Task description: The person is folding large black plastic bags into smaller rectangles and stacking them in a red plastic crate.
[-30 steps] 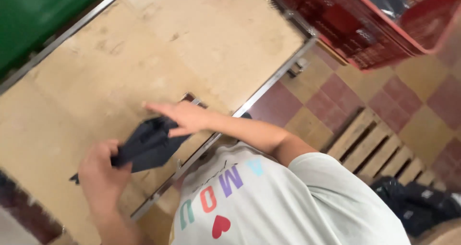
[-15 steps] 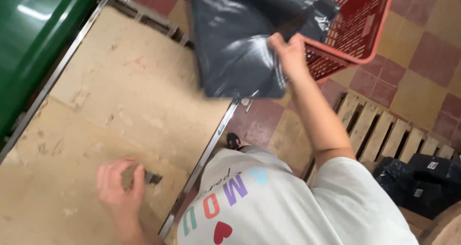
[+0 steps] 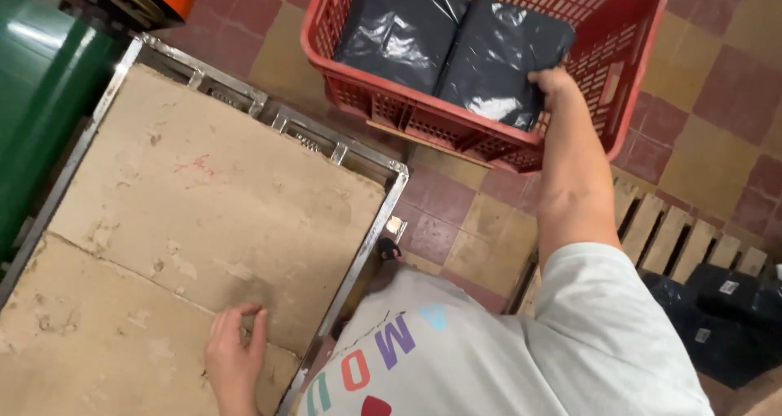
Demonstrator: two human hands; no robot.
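The right hand [image 3: 552,82] grips a dark grey plastic parcel [image 3: 501,57] at the red slatted plastic crate [image 3: 423,110] rim; a loose hold risks it sliding askew. The left hand [image 3: 235,355] rests open, empty, on the worn wooden tabletop [image 3: 204,212].

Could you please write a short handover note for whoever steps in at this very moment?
Right hand: reaching into the red crate, fingers on the edge of the right dark plastic package; grip unclear.
Left hand: empty, resting flat on the worn board tabletop near its metal edge.
Things: a second dark package lies beside the first in the crate, which stands on the tiled floor. More dark packages lie lower right by a wooden pallet.
Done: two packages in the crate.
Left: the right hand is not yet off its package.
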